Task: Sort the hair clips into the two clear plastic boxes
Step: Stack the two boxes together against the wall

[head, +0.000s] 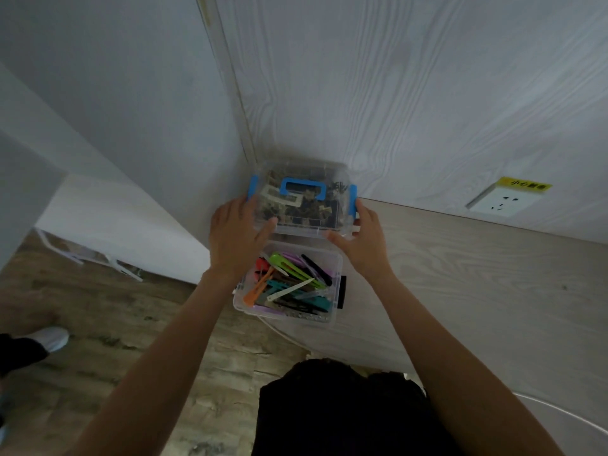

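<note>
Two clear plastic boxes stand at the table's left corner against the wall. The far box (324,174) has a lid with a blue handle and blue side latches and holds dark patterned clips. My left hand (235,232) grips its left side, thumb across the lid's front edge. My right hand (362,236) grips its right side by the blue latch. The near box (332,319) is lidless and holds several long coloured hair clips (291,284) in green, orange, teal, white and purple. It has a black latch on its right side.
The light wooden table (460,274) stretches to the right, with a wall socket (503,200) under a yellow label behind it. A white cable runs from beneath the near box. Wooden floor lies to the left, with a person's shoe (52,339) on it.
</note>
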`<state>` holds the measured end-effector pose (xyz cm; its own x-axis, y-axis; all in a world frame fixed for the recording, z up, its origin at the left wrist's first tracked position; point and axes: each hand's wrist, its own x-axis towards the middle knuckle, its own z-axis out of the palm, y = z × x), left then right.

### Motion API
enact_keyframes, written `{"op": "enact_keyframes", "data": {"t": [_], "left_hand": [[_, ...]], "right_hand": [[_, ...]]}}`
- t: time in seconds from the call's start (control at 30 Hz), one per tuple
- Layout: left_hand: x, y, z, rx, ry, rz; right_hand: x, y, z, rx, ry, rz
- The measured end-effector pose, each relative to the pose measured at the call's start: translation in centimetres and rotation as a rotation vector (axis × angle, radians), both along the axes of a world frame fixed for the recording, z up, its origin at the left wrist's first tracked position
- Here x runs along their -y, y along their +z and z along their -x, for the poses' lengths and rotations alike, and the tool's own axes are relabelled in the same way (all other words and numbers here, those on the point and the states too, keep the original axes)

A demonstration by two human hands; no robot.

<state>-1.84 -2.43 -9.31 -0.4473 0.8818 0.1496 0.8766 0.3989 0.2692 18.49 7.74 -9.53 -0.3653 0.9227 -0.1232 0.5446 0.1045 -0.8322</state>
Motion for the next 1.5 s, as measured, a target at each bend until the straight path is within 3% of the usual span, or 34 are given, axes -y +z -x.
{"op": "enact_keyframes", "data": {"t": [0.1,0.2,0.3,0.4,0.47,0.57,0.63,0.73,0.9,0.97,1.03,1.23,1.4,1.5], "left_hand": [[0.5,-0.3,0.3,0.028,-0.034,0.048],[1.4,0.5,-0.4,0.235,-0.01,-0.037],[3.5,0.1,-1.2,0.424,0.153,-0.117],[6.2,-1.2,-1.8,0.594,0.278,0.0],[7.4,-1.7,-2.2,0.703,0.282,0.09],[8.2,-1.8,-3.2,0.728,0.3,0.113],[8.0,-1.7,-3.5,0.634,0.313,0.142],[8.5,-1.1,-3.7,0.519,0.277,0.147],[10.4,-0.5,-2.6,0.665,0.425,0.02],[10.6,-0.2,-2.3,0.669,0.422,0.012],[10.3,0.2,-2.3,0.668,0.437,0.017],[8.3,0.8,-3.6,0.582,0.342,0.083],[6.6,0.9,-5.3,0.59,0.298,0.124],[6.2,0.6,-5.9,0.582,0.292,0.132]], "right_hand": [[0.1,-0.2,0.0,-0.008,-0.027,0.012],[1.0,-0.1,-0.6,-0.07,-0.106,0.035],[2.3,-0.2,-2.1,-0.06,-0.166,0.131],[4.7,-1.1,-3.2,0.036,0.032,0.392],[6.2,-1.5,-3.4,0.058,0.138,0.446],[7.1,-1.7,-3.7,-0.02,0.22,0.456],[6.9,-2.1,-4.4,-0.11,0.145,0.468],[5.8,-3.4,-6.2,-0.055,0.126,0.232],[5.4,-5.9,-6.9,0.413,0.765,-0.239],[5.7,-6.9,-7.1,0.558,0.883,-0.317],[5.6,-7.0,-8.0,0.608,0.821,-0.357],[3.8,-5.8,-14.0,0.718,0.26,-0.434],[3.2,-6.3,-13.6,0.781,0.479,-0.175],[2.8,-6.2,-14.0,0.818,0.381,-0.158]]}}
